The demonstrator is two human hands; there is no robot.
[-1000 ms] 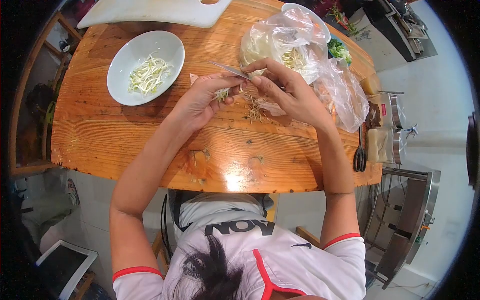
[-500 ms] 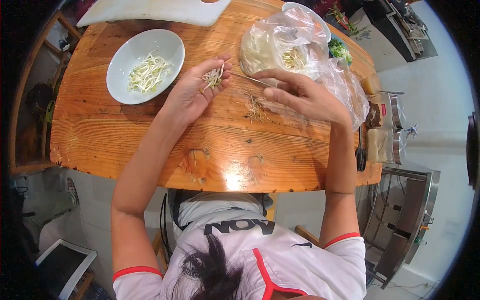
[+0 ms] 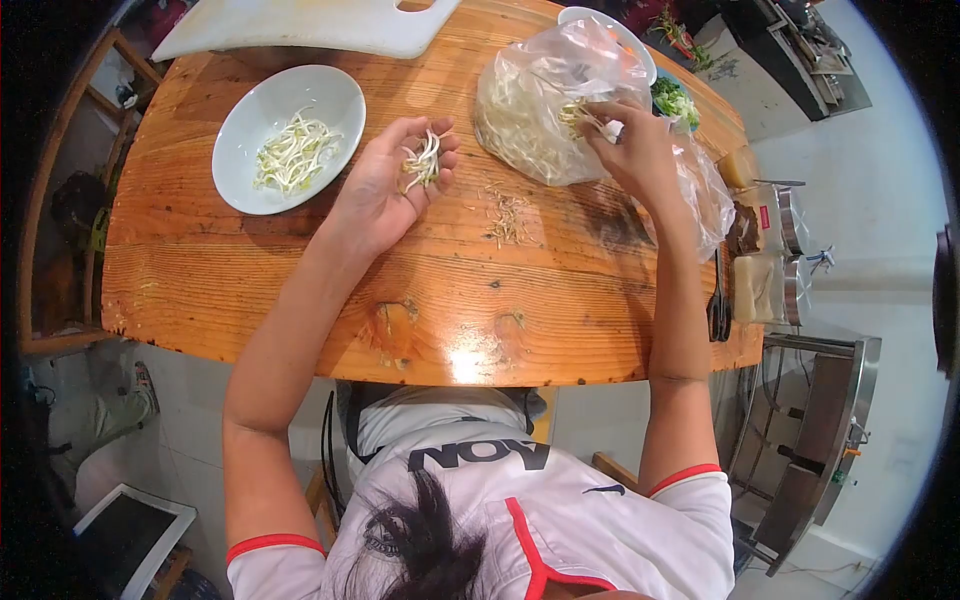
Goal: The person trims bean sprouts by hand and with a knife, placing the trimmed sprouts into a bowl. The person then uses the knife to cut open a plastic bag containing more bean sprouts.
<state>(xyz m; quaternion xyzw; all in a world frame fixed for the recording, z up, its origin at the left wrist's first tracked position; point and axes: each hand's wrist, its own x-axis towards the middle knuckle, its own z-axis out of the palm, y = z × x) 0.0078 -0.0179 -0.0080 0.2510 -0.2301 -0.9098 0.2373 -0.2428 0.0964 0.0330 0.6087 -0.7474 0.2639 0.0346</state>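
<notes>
Hands well apart above a wooden surface (image 3: 450, 285). Left hand (image 3: 385, 185) palm up, fingers curled round a small bunch of sprouts (image 3: 422, 163). White bowl (image 3: 235, 150) to its left, more pale sprouts lying inside. Right hand (image 3: 640, 150) up at a clear plastic bag (image 3: 530, 130), which also holds sprouts; fingertips by its opening, but cannot tell whether they grip anything. Thin brownish bits (image 3: 510, 220) scattered on the surface between hands. Black-handled tool (image 3: 717, 312) near the right edge.
</notes>
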